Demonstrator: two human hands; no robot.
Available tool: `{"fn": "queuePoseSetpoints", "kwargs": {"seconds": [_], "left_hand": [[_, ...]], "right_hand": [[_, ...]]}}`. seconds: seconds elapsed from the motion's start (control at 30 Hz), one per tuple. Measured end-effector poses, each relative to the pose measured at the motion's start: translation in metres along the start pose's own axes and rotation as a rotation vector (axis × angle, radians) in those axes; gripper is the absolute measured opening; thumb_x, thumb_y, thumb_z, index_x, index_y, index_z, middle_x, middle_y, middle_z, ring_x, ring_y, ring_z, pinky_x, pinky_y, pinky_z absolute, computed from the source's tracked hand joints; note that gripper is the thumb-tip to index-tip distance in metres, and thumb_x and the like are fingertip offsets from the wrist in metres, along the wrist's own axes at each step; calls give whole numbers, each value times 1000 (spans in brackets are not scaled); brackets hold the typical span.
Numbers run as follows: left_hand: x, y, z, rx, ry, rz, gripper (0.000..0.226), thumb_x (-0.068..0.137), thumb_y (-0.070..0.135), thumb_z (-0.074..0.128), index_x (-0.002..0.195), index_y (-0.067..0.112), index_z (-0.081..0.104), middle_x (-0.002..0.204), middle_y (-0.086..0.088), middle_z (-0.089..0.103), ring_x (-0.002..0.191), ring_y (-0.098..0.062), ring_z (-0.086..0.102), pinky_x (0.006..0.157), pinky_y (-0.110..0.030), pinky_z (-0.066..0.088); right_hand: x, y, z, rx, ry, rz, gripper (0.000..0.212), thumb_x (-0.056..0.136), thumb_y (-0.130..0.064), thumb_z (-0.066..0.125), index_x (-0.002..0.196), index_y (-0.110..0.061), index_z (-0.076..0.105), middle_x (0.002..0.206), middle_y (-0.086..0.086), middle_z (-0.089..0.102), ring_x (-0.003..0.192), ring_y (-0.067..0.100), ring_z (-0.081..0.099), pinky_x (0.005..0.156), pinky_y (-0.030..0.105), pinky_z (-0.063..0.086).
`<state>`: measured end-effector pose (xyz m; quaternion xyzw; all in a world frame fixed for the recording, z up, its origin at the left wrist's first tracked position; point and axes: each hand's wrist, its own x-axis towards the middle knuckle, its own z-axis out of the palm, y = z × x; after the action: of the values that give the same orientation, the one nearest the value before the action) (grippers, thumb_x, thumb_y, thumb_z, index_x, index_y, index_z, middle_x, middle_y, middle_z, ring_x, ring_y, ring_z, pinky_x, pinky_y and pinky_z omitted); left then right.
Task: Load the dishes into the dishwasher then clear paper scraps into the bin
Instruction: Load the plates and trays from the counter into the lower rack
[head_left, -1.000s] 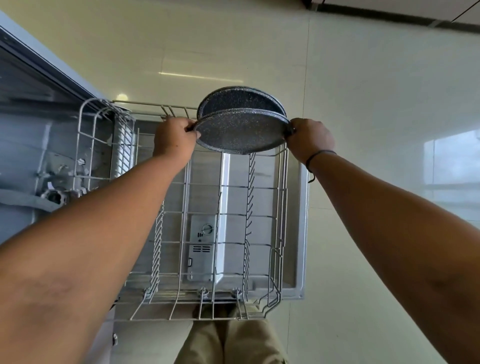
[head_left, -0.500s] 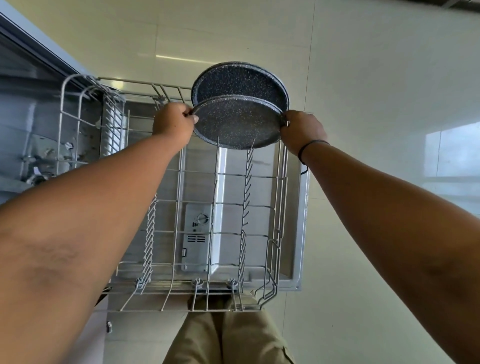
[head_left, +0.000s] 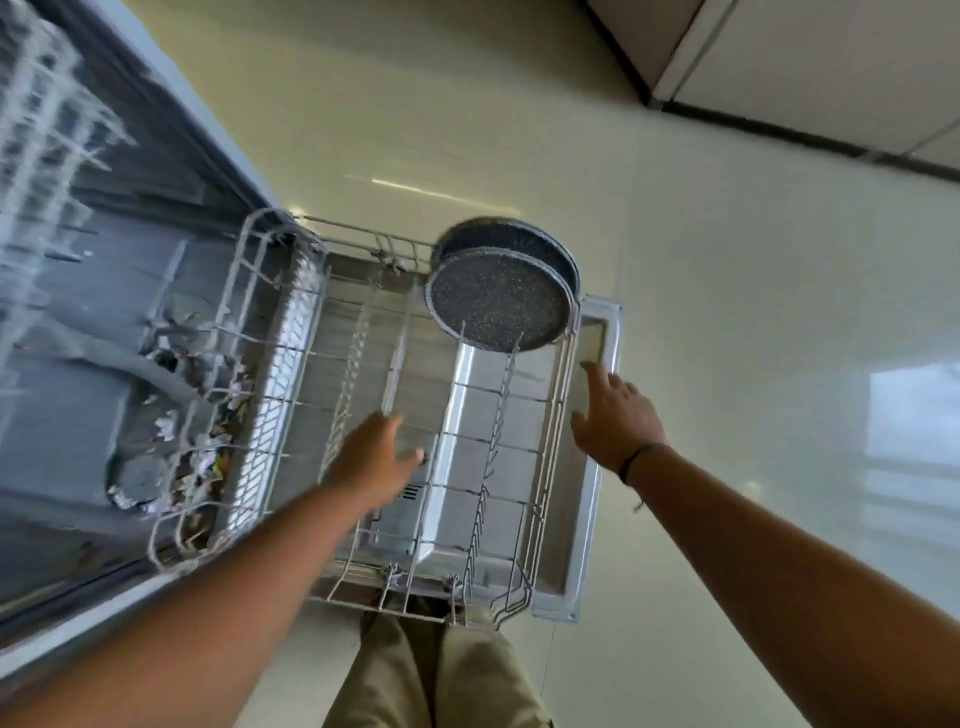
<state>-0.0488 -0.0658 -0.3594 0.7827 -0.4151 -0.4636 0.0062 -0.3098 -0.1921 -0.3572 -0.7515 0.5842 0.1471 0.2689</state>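
Two dark speckled plates (head_left: 501, 296) stand on edge, one behind the other, in the far right corner of the pulled-out wire dishwasher rack (head_left: 558, 415). My left hand (head_left: 374, 460) hovers over the middle of the rack with fingers spread and holds nothing. My right hand (head_left: 613, 415) is open beside the rack's right rim, a dark band on its wrist. Neither hand touches the plates.
The rack sits over the lowered dishwasher door (head_left: 597, 457). The dishwasher's open tub (head_left: 78, 364) lies to the left, blurred, with an upper rack (head_left: 47, 114) above. Glossy cream floor tiles (head_left: 727, 312) spread to the right. My trouser legs (head_left: 436, 670) stand at the rack's near edge.
Both hands let go of the near plate, which now stands in the rack behind the tines. The hands drew back toward me, and the view swung left.
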Motion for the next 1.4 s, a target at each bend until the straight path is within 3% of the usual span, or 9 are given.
{"fn": "queuePoseSetpoints", "kwargs": {"seconds": [0.23,0.37,0.43,0.7,0.83,0.9,1.0,1.13,1.4], "left_hand": [[-150,-29,-3,3,-43,-85,62,93,50,51,143,17,41,146,-6,44,130,-23,46,104,-32,40],[-212,-41,-3,-103,65,-63,55,90,56,49,135,24,48,136,1,54,119,-16,54,98,-33,45],[-256,-53,3,-147,161,-107,51,91,54,50,132,24,50,132,2,57,116,-15,55,96,-31,45],[-487,-130,104,-376,460,-354,58,91,57,49,140,27,44,147,6,42,134,-14,40,111,-30,30],[-631,-158,169,-472,605,-576,73,82,73,33,135,26,49,141,4,49,128,-17,46,106,-28,35],[-683,-162,188,-532,681,-658,74,80,74,31,133,26,50,139,4,52,126,-16,48,103,-27,36],[-744,-165,204,-582,839,-763,50,92,53,48,135,27,49,140,5,49,124,-16,48,99,-28,36],[-794,-182,200,-572,1037,-850,45,93,52,47,132,30,49,136,8,51,121,-15,49,97,-27,37],[-870,-260,152,-492,1310,-983,51,93,53,48,137,28,45,142,8,45,129,-11,43,105,-30,36]], "right_hand": [[-100,-31,-27,-206,-138,-126,64,89,-32,53,145,-20,25,137,11,49,124,30,47,103,43,40],[-144,-68,-31,-372,-171,-276,60,89,-38,51,142,-21,29,136,7,50,125,27,46,104,42,39],[-175,-89,-28,-485,-185,-407,56,88,-38,49,139,-21,34,133,6,51,124,26,46,103,43,38],[-332,-186,19,-798,-173,-902,58,90,-43,47,142,-20,31,135,7,48,125,28,43,100,41,37],[-456,-240,62,-893,-198,-1233,57,91,-46,45,140,-21,32,131,6,50,119,27,46,95,39,40],[-512,-262,78,-900,-217,-1384,58,91,-47,44,141,-23,31,131,4,49,120,26,46,96,40,41],[-596,-294,100,-869,-240,-1598,57,89,-46,47,141,-24,34,131,3,50,120,25,46,97,39,41],[-681,-340,123,-831,-211,-1854,51,88,-44,49,134,-25,41,128,1,53,119,26,47,95,38,39],[-783,-460,151,-637,-191,-2028,63,90,-48,50,145,-24,30,141,2,42,130,24,36,105,40,35]]}}
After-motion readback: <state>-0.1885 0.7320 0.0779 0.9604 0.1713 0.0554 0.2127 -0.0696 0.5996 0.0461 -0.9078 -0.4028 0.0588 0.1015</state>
